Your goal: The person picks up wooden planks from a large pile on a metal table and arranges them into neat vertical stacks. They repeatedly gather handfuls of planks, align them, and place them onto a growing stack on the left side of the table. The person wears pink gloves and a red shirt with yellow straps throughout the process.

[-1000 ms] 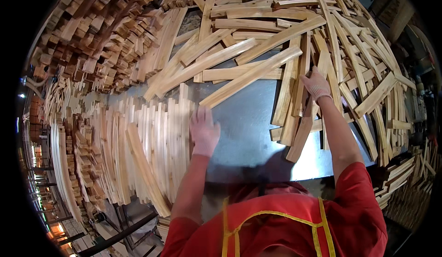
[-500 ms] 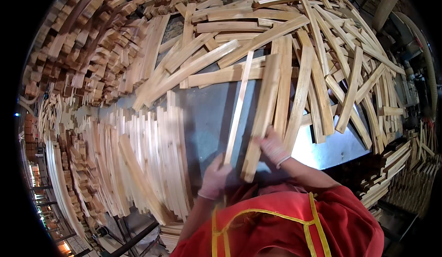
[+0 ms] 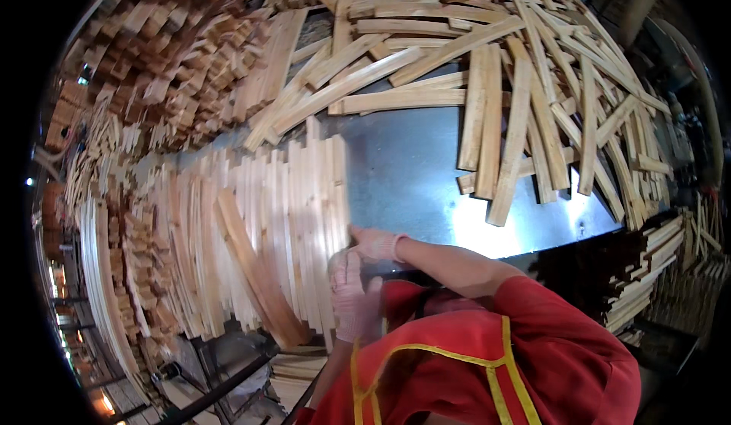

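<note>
Upright wooden strips stand packed side by side in a row (image 3: 293, 219) on the left part of a metal table. My left hand (image 3: 350, 292), in a pale work glove, lies along the near right end of that row with its fingers stretched out, slightly blurred. Just above it, my right hand (image 3: 377, 244), gloved too, reaches in from the right, its fingertips against the outermost strip (image 3: 335, 189). No strip shows held clear of the row in either hand. A loose wider board (image 3: 255, 269) leans slantwise over the row.
A jumbled heap of wooden boards (image 3: 506, 135) covers the far and right parts of the metal table (image 3: 403, 158). Stacked wood pieces (image 3: 175, 67) rise at the far left. More stacked boards (image 3: 647, 265) stand beyond the table's right edge; a dark metal bar (image 3: 221, 387) is at lower left.
The narrow strip in my left hand and the wider board at my right hand are no longer held out over the table. My right hand has moved left to the row, beside my left.
</note>
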A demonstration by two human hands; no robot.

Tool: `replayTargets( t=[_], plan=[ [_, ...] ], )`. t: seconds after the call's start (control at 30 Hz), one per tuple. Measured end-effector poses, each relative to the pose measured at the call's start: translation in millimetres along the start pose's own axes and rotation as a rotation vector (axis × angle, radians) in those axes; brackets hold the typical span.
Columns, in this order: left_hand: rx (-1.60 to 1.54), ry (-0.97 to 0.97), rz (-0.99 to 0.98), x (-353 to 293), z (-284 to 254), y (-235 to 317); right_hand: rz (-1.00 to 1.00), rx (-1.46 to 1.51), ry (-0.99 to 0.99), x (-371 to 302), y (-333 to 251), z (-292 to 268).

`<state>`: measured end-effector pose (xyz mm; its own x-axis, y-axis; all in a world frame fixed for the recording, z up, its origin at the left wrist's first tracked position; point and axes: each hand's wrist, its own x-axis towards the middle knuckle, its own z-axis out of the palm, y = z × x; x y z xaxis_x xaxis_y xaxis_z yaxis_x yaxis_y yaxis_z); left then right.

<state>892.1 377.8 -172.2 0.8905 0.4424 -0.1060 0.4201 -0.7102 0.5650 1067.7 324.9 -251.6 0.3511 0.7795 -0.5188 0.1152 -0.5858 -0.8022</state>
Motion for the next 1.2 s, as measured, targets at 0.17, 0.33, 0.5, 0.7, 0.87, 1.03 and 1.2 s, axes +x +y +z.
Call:
replayTargets(
  t=[0.17,0.33,0.5,0.7,0.87,1.03,1.2],
  plan=[
    [0.015,0.029,0.168,21.6,21.0,12.0,-0.157,0.145,0.367,-37.9,24.2,-57.3],
    [0.066,-0.108,0.212,41.2,68.3,32.5,0.272,-0.100,1.391,-163.0,100.9,-232.6],
    [0.142,-0.263,0.429,82.7,122.0,95.4,0.443,0.439,1.246,-172.9,173.4,-247.9],
    [0.200,-0.465,0.166,120.5,154.3,186.3,0.128,0.129,0.947,-206.2,152.5,-218.8],
    [0.176,-0.443,0.100,107.2,189.3,194.2,0.560,-0.392,1.329,-250.4,229.6,-321.7],
    [0.004,-0.439,-0.034,97.0,201.4,193.9,0.415,-0.096,1.246,-248.6,221.0,-296.8],
    [-0.544,-0.492,-0.042,75.7,159.7,139.7,0.152,0.450,1.044,-225.7,183.5,-161.5]
  ],
)
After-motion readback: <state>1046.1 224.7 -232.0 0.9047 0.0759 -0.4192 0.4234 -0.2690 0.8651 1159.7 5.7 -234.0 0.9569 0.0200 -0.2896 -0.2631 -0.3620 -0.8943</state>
